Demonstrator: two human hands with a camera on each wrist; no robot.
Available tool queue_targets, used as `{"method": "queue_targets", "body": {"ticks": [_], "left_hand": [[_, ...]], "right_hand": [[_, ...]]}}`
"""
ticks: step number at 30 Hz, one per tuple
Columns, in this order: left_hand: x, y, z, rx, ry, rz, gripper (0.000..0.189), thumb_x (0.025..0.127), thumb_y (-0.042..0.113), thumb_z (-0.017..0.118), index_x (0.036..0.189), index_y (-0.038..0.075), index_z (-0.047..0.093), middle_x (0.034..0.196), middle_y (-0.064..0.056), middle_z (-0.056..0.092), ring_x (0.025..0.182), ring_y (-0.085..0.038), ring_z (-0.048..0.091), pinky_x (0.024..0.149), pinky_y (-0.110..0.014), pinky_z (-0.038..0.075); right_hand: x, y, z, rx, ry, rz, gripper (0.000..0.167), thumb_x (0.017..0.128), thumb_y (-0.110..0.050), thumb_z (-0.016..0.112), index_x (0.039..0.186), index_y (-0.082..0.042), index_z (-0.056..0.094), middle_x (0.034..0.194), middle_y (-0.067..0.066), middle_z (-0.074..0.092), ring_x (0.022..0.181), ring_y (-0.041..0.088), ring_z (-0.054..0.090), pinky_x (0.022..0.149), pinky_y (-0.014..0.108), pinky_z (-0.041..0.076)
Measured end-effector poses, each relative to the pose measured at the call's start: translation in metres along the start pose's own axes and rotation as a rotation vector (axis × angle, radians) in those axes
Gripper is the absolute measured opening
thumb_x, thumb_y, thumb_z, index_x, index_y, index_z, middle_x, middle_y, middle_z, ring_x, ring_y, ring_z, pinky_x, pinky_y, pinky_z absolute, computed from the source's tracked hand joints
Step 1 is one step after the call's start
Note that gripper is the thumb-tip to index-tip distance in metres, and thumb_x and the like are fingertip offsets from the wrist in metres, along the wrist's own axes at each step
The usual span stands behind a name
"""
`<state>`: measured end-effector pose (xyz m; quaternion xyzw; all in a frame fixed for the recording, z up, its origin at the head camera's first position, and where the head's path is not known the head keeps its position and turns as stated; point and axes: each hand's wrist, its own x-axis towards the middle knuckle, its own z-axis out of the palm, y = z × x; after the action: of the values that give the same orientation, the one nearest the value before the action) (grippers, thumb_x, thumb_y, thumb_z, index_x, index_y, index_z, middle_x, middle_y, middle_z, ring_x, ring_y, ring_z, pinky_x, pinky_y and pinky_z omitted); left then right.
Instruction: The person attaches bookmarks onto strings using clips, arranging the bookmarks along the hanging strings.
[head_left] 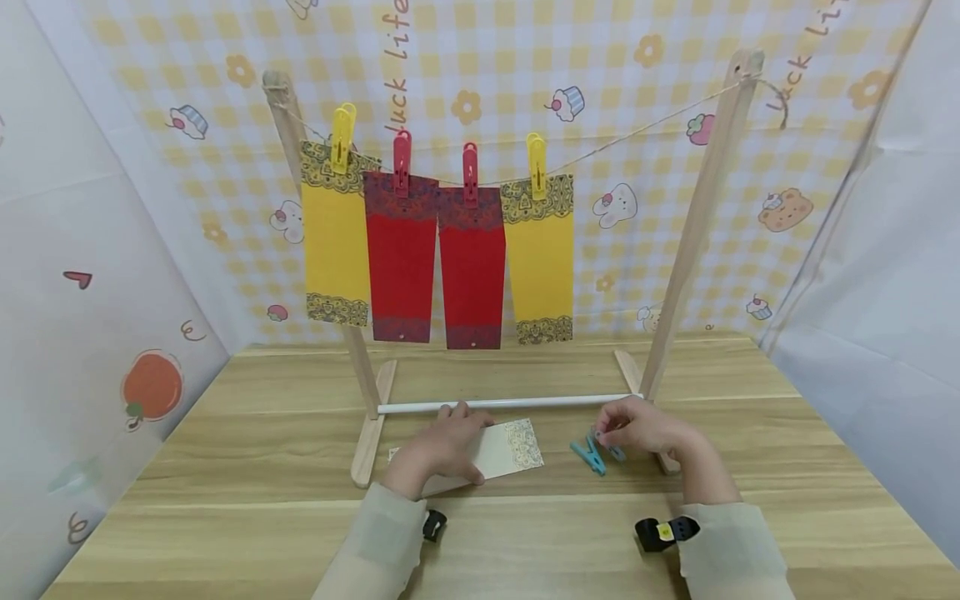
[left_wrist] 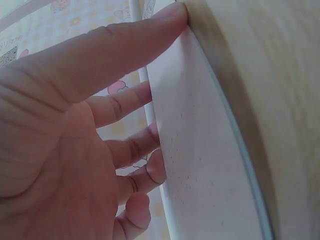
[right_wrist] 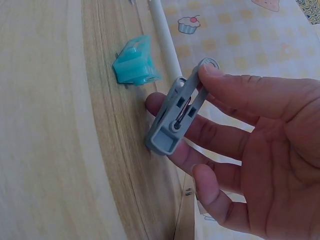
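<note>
A cream card (head_left: 495, 454) with a lacy gold patterned end lies low over the table, in front of the white crossbar. My left hand (head_left: 446, 450) grips it across its width. In the left wrist view the thumb (left_wrist: 160, 20) is at one long edge and the fingertips touch the opposite edge. Off to the right, my right hand (head_left: 637, 425) pinches a grey clothespin (right_wrist: 172, 120) by one end, between thumb and fingers. Beside it on the wood lies a teal clothespin (head_left: 590, 457).
Between two wooden posts (head_left: 697, 217) runs a string (head_left: 645, 127). Two yellow cards (head_left: 336, 246) and two red cards (head_left: 472, 267) hang there from yellow and red clothespins (head_left: 470, 171). A white crossbar (head_left: 517, 403) joins the stand's feet (head_left: 367, 450). Behind is a checked cloth backdrop (head_left: 480, 50).
</note>
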<state>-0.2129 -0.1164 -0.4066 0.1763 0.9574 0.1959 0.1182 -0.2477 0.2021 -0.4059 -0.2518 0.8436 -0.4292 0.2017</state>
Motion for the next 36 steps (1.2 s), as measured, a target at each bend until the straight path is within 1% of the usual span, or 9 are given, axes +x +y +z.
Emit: {"method": "queue_targets", "body": {"ticks": [4,7,10,12,16,19,25,31,36], "left_hand": [[0.001,-0.001,0.0,0.001,0.005,0.007,0.077,0.068,0.016,0.091,0.136,0.012,0.055,0.138,-0.009,0.056,0.117,-0.028,0.044,0.101,-0.063,0.038],[0.001,-0.001,-0.001,-0.003,0.012,0.012,0.076,0.067,0.016,0.092,0.133,0.011,0.055,0.134,-0.008,0.059,0.117,-0.028,0.047,0.101,-0.065,0.036],[0.002,0.0,-0.001,-0.014,0.018,0.012,0.072,0.067,0.015,0.091,0.129,0.013,0.056,0.128,-0.007,0.062,0.115,-0.027,0.05,0.099,-0.063,0.034],[0.002,-0.001,-0.002,-0.012,0.026,0.015,0.068,0.069,0.014,0.09,0.127,0.014,0.056,0.124,-0.006,0.065,0.112,-0.026,0.054,0.096,-0.062,0.035],[0.002,-0.001,-0.003,-0.013,0.044,0.025,0.056,0.075,0.011,0.086,0.122,0.016,0.056,0.117,-0.005,0.068,0.103,-0.021,0.059,0.089,-0.053,0.036],[0.003,-0.002,-0.004,-0.032,0.059,0.038,0.047,0.079,0.009,0.082,0.119,0.016,0.058,0.116,-0.005,0.069,0.1,-0.019,0.06,0.086,-0.048,0.036],[0.003,-0.002,-0.01,-0.083,0.069,0.083,0.031,0.084,0.006,0.076,0.112,0.015,0.068,0.112,-0.004,0.07,0.096,-0.017,0.06,0.091,-0.052,0.044],[0.0,-0.004,-0.017,-0.149,0.067,0.158,0.021,0.087,0.003,0.073,0.107,0.005,0.071,0.108,-0.012,0.072,0.1,-0.024,0.067,0.085,-0.043,0.054],[-0.003,-0.002,-0.021,-0.176,0.046,0.182,0.016,0.088,0.003,0.072,0.104,0.004,0.071,0.105,-0.011,0.072,0.093,-0.02,0.065,0.08,-0.038,0.054]], "right_hand": [[0.0,0.0,0.0,0.002,0.019,0.002,0.009,0.093,-0.004,0.062,0.091,0.004,0.064,0.088,0.008,0.067,0.083,0.016,0.055,0.078,0.033,0.043],[0.0,0.0,-0.001,0.008,0.039,0.001,0.009,0.094,-0.005,0.062,0.093,0.004,0.063,0.093,0.011,0.071,0.087,0.017,0.058,0.081,0.034,0.044],[0.0,0.0,-0.002,0.036,0.052,0.007,0.013,0.094,-0.006,0.062,0.1,0.006,0.061,0.097,0.015,0.072,0.091,0.019,0.062,0.083,0.034,0.047],[-0.001,0.0,-0.002,0.056,0.06,0.021,0.021,0.095,-0.007,0.062,0.108,0.009,0.058,0.099,0.017,0.072,0.092,0.018,0.063,0.085,0.034,0.049],[-0.001,0.0,-0.002,0.064,0.084,0.043,0.039,0.096,-0.009,0.061,0.125,0.014,0.052,0.102,0.018,0.071,0.092,0.015,0.064,0.087,0.033,0.049],[-0.002,-0.001,-0.003,0.063,0.097,0.048,0.042,0.096,-0.009,0.062,0.128,0.016,0.053,0.105,0.019,0.071,0.094,0.014,0.065,0.087,0.033,0.052],[-0.004,-0.003,-0.004,0.073,0.109,0.052,0.041,0.097,-0.011,0.062,0.126,0.016,0.056,0.107,0.02,0.07,0.096,0.015,0.065,0.086,0.035,0.055],[-0.003,-0.004,-0.005,0.103,0.144,0.094,0.044,0.097,-0.017,0.063,0.13,0.011,0.056,0.108,0.014,0.066,0.091,0.014,0.056,0.072,0.029,0.048],[-0.002,-0.003,-0.006,0.14,0.146,0.088,0.046,0.1,-0.017,0.059,0.136,0.011,0.051,0.118,0.023,0.064,0.09,0.013,0.056,0.069,0.028,0.049]]}}
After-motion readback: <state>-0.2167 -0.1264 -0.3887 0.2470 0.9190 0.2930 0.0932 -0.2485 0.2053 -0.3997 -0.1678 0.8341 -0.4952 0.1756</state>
